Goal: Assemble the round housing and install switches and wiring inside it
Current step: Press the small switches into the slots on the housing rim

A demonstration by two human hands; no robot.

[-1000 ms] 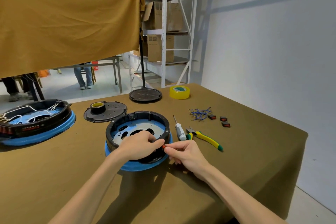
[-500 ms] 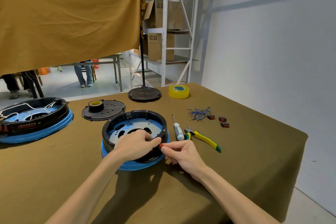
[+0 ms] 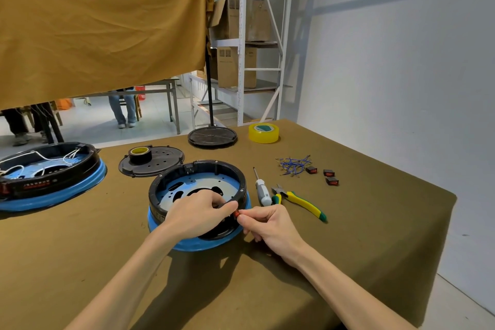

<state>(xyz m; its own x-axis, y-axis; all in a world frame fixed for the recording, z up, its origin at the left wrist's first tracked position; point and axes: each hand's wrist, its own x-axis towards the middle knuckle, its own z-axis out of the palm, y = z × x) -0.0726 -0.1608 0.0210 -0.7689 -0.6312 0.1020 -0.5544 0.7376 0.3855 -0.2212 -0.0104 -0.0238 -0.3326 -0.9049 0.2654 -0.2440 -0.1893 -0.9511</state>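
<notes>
- Olive-brown cloth covers the table (image 3: 375,222); white wall on one side, a metal shelving rack (image 3: 246,35) with cardboard boxes behind, a mustard cloth (image 3: 101,24) hanging at the back.
- Landmark: round housing (image 3: 198,177), a black ring on a blue base with a pale perforated plate inside, sitting mid-table directly in front of the person.
- Left hand (image 3: 195,215) lies over the housing's near rim, fingers curled onto the ring wall, thumb and fingertips gripping it at the near-right edge.
- Right hand (image 3: 270,225) is just outside the housing's near-right rim, pinching a small red switch (image 3: 236,214) against the outer wall. Switch sits between the two hands' fingertips; cannot tell whether it is seated in the ring.
- Right of the housing, just beside it: screwdriver (image 3: 262,190), then yellow-green pliers (image 3: 300,202).
- Farther right and back from the housing: a bundle of blue wires (image 3: 293,165), then three spare switches (image 3: 325,175) lying close together.
- Behind the housing on its left: black cover plate (image 3: 160,163) with a small tape roll (image 3: 139,154) resting on it.
- Well behind the housing: round black stand base (image 3: 213,136), with a yellow tape roll (image 3: 263,132) beside it.
- Far left of the housing: second housing (image 3: 51,179), same black and blue, white wiring inside, red switches on its front wall.
</notes>
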